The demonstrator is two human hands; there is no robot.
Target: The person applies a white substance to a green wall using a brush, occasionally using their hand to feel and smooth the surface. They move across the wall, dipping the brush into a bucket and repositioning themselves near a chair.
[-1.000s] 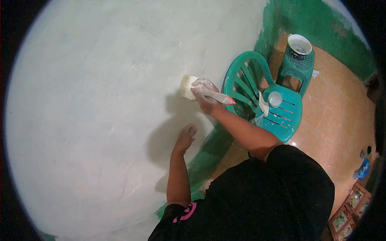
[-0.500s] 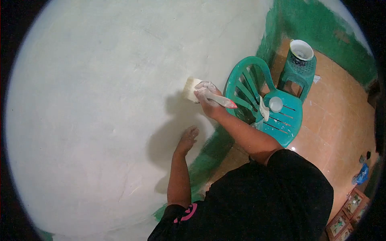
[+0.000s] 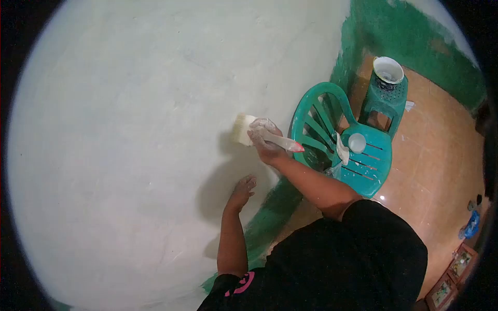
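Observation:
My right hand (image 3: pixel 266 139), smeared with white, is closed around the handle of a wide paintbrush (image 3: pixel 280 141) with pale bristles and a red-tipped handle end. The bristles point left and lie right at the whitish wall (image 3: pixel 119 135), with their shadow close below. Lower down, my left hand (image 3: pixel 242 193) is held near the wall with nothing in it, its fingers loosely bent and apart. Beneath the white coat, a green band (image 3: pixel 272 212) of wall shows between my arms.
A green plastic chair (image 3: pixel 381 168) stands to the right, bearing a white cup (image 3: pixel 357 143) and a whitish cloth-like piece (image 3: pixel 342 150). Behind it, a pot (image 3: pixel 388 70) sits on a green stool (image 3: pixel 386 103). Framed pictures (image 3: pixel 443 290) and a blue bag (image 3: pixel 472 225) lie on the tiled floor (image 3: pixel 415 192).
The whole view has shifted, so the chair and stool appear slightly lower. The brush in my right hand has moved a little down and left in the view. My left hand stays empty.

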